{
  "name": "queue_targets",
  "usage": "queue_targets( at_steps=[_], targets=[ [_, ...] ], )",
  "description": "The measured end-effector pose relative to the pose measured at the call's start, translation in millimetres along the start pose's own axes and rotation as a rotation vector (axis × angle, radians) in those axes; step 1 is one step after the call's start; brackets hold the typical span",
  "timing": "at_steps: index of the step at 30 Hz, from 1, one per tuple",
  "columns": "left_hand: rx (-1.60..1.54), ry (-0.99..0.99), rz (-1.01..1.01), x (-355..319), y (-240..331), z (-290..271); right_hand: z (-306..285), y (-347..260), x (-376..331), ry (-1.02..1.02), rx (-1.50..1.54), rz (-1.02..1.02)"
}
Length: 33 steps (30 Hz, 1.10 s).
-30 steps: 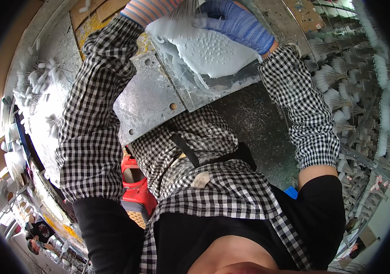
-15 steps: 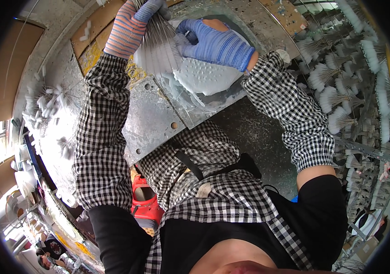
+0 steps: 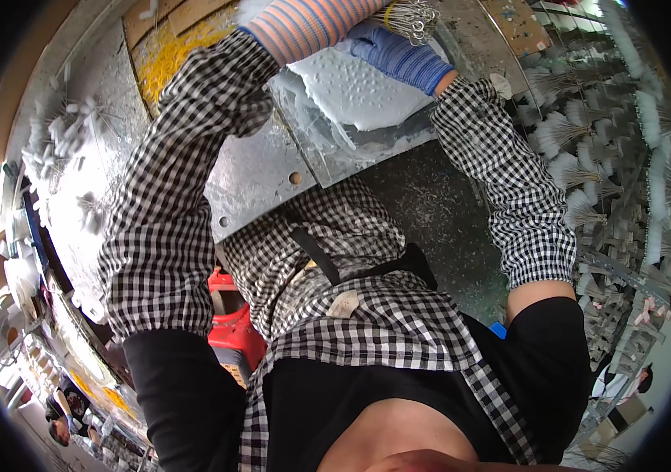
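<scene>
My left hand (image 3: 324, 25), in an orange and blue striped glove, reaches across the top edge of the view, its fingertips partly cut off. It is closed round a bundle of thin wire brushes (image 3: 412, 19), whose looped metal ends stick out to the right with a yellow band round them. White bristles (image 3: 250, 9) show left of that wrist. Just beneath the bundle is my right hand (image 3: 402, 59), in a blue striped glove, its fingertips hidden beside the left hand. Below both hands a thick white paste (image 3: 367, 94) with a bumpy surface covers a grey plate (image 3: 328, 153).
Many white-bristled wire brushes (image 3: 560, 130) hang in rows at the right. More brushes (image 3: 72, 126) lie at the left, beyond a metal sheet (image 3: 253, 189) with holes. Yellow strands (image 3: 170, 71) lie on the bench. A red plastic stool (image 3: 237, 330) stands below. Another person (image 3: 68, 413) is at the lower left.
My left hand has swung right with the bundle, which has turned from bristles down to loops pointing right. My right hand has shifted slightly up and right, off the spread wires.
</scene>
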<state>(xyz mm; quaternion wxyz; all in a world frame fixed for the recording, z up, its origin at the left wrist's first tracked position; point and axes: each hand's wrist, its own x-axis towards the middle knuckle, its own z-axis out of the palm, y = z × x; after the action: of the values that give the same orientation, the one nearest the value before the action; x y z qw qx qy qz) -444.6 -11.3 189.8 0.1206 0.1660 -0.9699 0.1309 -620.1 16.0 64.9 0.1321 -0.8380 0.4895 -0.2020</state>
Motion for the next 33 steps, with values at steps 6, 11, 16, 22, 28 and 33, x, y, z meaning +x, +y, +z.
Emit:
queue_targets(
  at_steps=[6, 11, 16, 22, 28, 33],
  targets=[
    [-0.045, -0.306, -0.028, 32, 33, 3, 27, 49, -42, -0.009, 0.029, 0.212],
    [0.010, -0.176, -0.001, -3, 15, 12, 64, 47, -2, 0.014, 0.071, 0.113],
    [-0.044, -0.158, 0.030, -1, 11, 18, 52, 35, -7, -0.009, 0.132, 0.056],
    [-0.090, -0.164, 0.000, 2, 12, 21, 53, 39, -11, -0.037, 0.093, 0.103],
    [-0.090, -0.458, -0.272, 9, 18, -1, 27, 16, -16, 0.003, 0.040, 0.216],
    [-1.066, 0.504, -0.292, -19, -36, 35, -44, -44, -5, 0.413, 0.225, 0.049]
  ],
)
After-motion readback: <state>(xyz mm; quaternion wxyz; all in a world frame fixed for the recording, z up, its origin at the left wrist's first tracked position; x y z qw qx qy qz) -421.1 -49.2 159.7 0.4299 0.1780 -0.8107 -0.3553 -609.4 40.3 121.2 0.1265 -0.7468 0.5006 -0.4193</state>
